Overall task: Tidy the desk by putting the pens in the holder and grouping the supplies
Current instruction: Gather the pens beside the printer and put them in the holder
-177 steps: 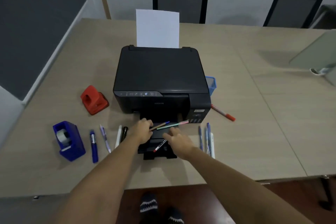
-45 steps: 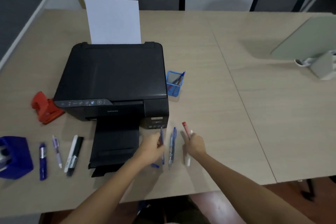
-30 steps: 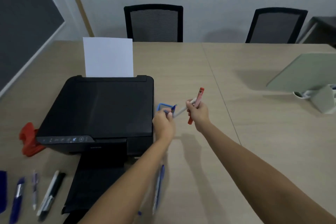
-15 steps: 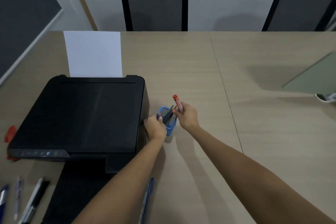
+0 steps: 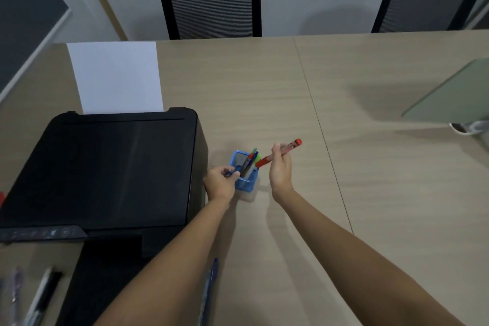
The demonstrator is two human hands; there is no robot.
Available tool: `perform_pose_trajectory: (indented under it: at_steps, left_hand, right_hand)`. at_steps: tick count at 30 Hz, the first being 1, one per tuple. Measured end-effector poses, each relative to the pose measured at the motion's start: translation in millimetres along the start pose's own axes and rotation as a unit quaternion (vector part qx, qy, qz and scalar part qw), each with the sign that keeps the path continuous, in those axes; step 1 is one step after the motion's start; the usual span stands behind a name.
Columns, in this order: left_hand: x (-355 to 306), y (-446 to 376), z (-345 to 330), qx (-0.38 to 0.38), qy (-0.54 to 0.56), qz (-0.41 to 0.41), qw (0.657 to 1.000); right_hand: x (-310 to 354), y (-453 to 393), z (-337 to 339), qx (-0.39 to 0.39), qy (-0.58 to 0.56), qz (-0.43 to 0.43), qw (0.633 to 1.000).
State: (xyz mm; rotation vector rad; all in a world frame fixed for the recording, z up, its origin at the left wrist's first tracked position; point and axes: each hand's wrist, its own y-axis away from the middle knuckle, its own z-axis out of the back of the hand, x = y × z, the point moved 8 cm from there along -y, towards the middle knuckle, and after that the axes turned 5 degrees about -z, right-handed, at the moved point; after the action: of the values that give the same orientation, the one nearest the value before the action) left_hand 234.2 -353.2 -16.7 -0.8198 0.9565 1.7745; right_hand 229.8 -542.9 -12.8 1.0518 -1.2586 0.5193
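A small blue mesh pen holder [image 5: 247, 185] stands on the desk just right of the black printer [image 5: 105, 167], with several pens in it. My left hand [image 5: 219, 182] is at the holder's left rim, pinching a blue pen [image 5: 234, 171] whose tip points into the holder. My right hand [image 5: 280, 169] hovers right of the holder and grips a red marker [image 5: 280, 152], tilted with its lower end over the holder's opening. Two blue pens [image 5: 210, 283] lie on the desk between my forearms. More pens [image 5: 39, 296] lie at the lower left.
White paper [image 5: 116, 77] stands in the printer's rear feed. The printer's output tray [image 5: 105, 272] juts toward me. A grey-green slanted panel on a white stand [image 5: 455, 98] sits at the right. Two black chairs [image 5: 211, 0] stand behind the desk.
My right hand has drawn back to the right and tilted the red marker flatter. My left hand has stayed at the holder's left rim with the blue pen.
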Motion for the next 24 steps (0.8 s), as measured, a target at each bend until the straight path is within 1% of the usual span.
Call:
perform_pose_trajectory:
  at_steps: [3, 8, 11, 13, 15, 17, 19, 21, 22, 24]
  left_hand:
    - [2.3, 3.0, -0.2, 0.004, -0.007, 0.002, 1.0]
    - [2.2, 2.7, -0.3, 0.012, -0.013, 0.001, 1.0]
    - [1.1, 1.7, 0.0, 0.027, -0.019, 0.006, 0.999]
    - [-0.3, 3.6, 1.3, 0.045, -0.023, 0.003, 0.999]
    - [-7.0, 8.9, 6.4, 0.059, -0.041, -0.007, 0.997]
    - [-19.0, 17.4, 15.8, 0.071, -0.079, -0.037, 0.994]
    - [-28.4, 32.6, 26.8, 0.118, -0.076, -0.07, 0.988]
    - [-34.7, 50.9, 39.4, 0.188, -0.021, -0.09, 0.978]
    - [-34.1, 63.6, 52.8, 0.222, -0.002, -0.104, 0.969]
    - [-24.4, 87.7, 83.8, 0.281, -0.013, -0.134, 0.95]
  right_hand:
    - [-8.5, 3.6, -12.3, 0.056, 0.022, -0.005, 0.998]
    - [-16.1, 4.9, -18.0, 0.082, 0.174, 0.038, 0.981]
    - [-16.2, 5.3, -17.3, 0.085, 0.2, 0.015, 0.976]
    - [-14.5, 7.3, -14.8, 0.089, 0.203, 0.014, 0.975]
    - [-11.5, 10.1, -7.2, 0.074, 0.205, 0.013, 0.976]
    - [-9.0, 15.7, 3.9, 0.042, 0.193, 0.004, 0.98]
    - [-10.7, 26.4, 16.7, -0.003, 0.191, 0.0, 0.982]
    - [-17.0, 37.4, 30.7, -0.043, 0.198, -0.002, 0.979]
    - [-23.4, 48.4, 34.3, -0.051, 0.204, -0.002, 0.978]
    - [-40.2, 72.5, 36.5, -0.044, 0.229, -0.008, 0.972]
